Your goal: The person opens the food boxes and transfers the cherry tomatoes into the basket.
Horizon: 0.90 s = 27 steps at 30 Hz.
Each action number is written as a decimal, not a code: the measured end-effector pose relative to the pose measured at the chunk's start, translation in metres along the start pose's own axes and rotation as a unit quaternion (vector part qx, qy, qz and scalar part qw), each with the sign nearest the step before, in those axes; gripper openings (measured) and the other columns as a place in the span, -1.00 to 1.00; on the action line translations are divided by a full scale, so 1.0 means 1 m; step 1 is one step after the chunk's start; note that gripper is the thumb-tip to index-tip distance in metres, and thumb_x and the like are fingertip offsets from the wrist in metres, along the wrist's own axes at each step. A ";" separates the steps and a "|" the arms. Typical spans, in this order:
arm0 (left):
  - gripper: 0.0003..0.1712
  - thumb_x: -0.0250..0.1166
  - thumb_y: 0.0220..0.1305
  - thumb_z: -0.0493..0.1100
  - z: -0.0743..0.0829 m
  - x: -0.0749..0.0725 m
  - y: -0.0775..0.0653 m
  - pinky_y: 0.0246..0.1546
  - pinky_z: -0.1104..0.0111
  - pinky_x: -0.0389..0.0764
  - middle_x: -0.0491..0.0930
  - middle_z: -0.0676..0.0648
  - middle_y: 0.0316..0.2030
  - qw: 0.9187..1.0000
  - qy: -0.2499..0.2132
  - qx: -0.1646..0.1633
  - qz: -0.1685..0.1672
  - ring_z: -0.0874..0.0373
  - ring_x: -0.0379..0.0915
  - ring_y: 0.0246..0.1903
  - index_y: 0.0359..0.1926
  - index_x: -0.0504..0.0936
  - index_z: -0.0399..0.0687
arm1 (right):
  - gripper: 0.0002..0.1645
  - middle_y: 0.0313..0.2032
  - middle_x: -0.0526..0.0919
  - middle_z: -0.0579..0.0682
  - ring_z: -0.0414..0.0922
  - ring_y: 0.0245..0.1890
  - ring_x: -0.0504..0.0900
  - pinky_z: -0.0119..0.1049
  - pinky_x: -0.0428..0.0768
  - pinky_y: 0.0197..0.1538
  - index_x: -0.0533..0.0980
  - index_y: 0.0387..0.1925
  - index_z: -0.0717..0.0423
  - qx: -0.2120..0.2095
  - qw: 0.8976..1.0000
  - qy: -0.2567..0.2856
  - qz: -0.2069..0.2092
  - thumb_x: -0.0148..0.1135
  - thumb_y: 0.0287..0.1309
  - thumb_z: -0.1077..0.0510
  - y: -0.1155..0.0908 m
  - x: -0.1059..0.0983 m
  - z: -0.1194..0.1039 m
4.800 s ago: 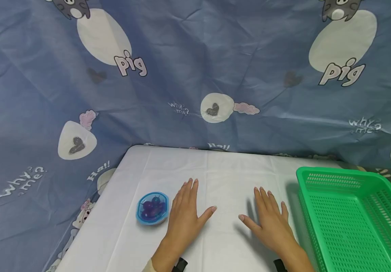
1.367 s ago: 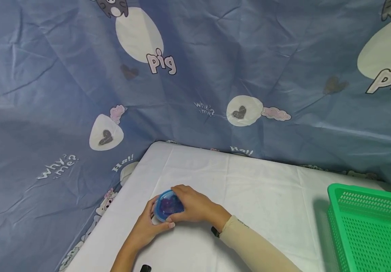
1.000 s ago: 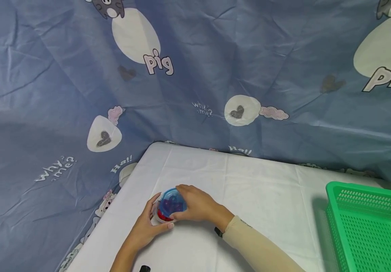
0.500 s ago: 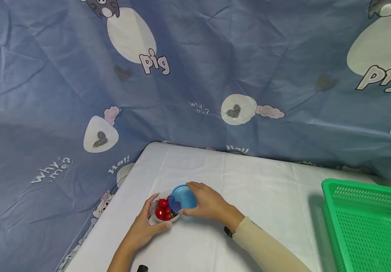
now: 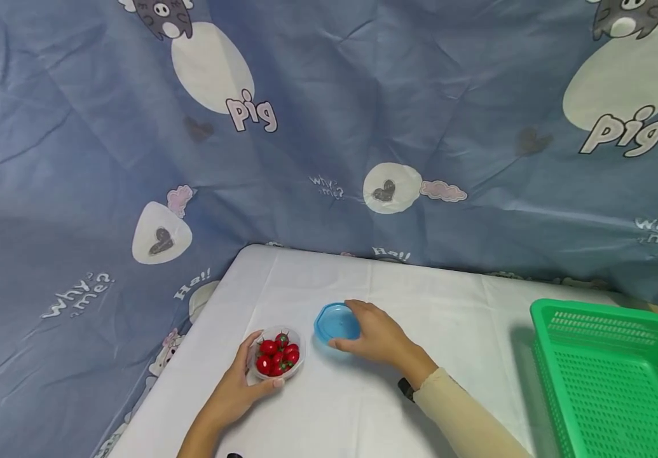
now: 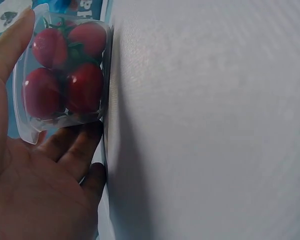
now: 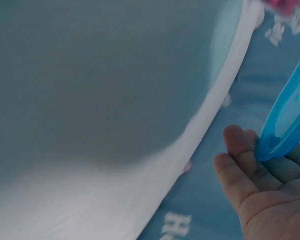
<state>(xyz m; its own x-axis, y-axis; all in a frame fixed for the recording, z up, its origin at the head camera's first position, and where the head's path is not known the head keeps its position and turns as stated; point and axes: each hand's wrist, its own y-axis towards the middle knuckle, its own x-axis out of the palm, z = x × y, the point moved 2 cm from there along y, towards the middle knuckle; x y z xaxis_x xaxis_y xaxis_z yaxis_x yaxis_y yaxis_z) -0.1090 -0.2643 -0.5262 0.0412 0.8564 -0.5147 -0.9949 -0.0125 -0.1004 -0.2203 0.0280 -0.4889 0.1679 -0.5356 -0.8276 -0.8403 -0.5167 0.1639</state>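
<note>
A clear plastic container (image 5: 300, 362) of several red cherry tomatoes (image 5: 277, 360) with green stems stands uncovered on the white table. My left hand (image 5: 236, 389) grips it from the left, thumb at the near side and fingers behind the far left side. The left wrist view shows the tomatoes (image 6: 85, 87) through the clear wall, with fingers curled under its side. To the right of the container, my right hand (image 5: 383, 336) holds a translucent blue lid (image 5: 335, 323) by its right edge. In the right wrist view the lid (image 7: 290, 112) hangs from the fingers, above the table.
A green plastic basket (image 5: 603, 375) with slotted walls stands at the right of the white table (image 5: 431, 292). Behind the table hangs a blue cloth (image 5: 283, 152) with pig prints, which also runs along the left side.
Both hands came to the blue-lidded container at the left. The right hand lifted the lid off and carried it right, uncovering the tomatoes, while the left hand kept hold of the container.
</note>
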 end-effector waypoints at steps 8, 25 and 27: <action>0.16 0.49 -0.01 0.19 -0.003 0.001 -0.003 0.27 -0.25 0.03 0.00 -0.29 0.45 1.000 0.002 -0.004 -0.011 -0.29 -0.09 0.39 0.47 -0.07 0.43 | 0.12 0.23 0.47 0.00 -0.03 0.21 0.44 -0.05 0.50 0.12 0.38 0.30 0.10 0.061 0.997 -0.021 0.032 0.33 -0.17 -0.50 -0.023 -0.012 0.030; 0.17 0.48 0.00 0.19 0.002 -0.001 0.001 0.26 -0.25 0.06 0.01 -0.34 0.43 1.000 0.022 -0.001 -0.014 -0.32 -0.06 0.38 0.48 -0.09 0.38 | 0.13 0.15 0.53 0.09 0.02 0.15 0.48 0.00 0.53 0.06 0.41 0.25 0.21 0.120 0.990 -0.068 0.025 0.37 -0.19 -0.49 -0.058 -0.034 0.058; 0.17 0.48 0.00 0.19 0.003 -0.002 0.002 0.27 -0.24 0.06 0.01 -0.35 0.43 1.000 0.024 -0.001 -0.017 -0.32 -0.06 0.38 0.48 -0.09 0.38 | 0.10 0.08 0.57 0.09 0.02 0.08 0.52 -0.02 0.56 0.00 0.45 0.20 0.21 0.124 0.989 -0.082 0.022 0.37 -0.20 -0.49 -0.060 -0.034 0.059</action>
<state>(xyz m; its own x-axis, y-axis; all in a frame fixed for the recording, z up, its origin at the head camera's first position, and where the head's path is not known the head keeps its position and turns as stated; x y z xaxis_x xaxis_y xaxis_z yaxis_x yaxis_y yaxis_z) -0.1109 -0.2643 -0.5231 0.0798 0.8311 -0.5504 -0.9927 0.0160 -0.1198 -0.2060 0.1166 -0.5019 0.0591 -0.4283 -0.9017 -0.9492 -0.3039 0.0821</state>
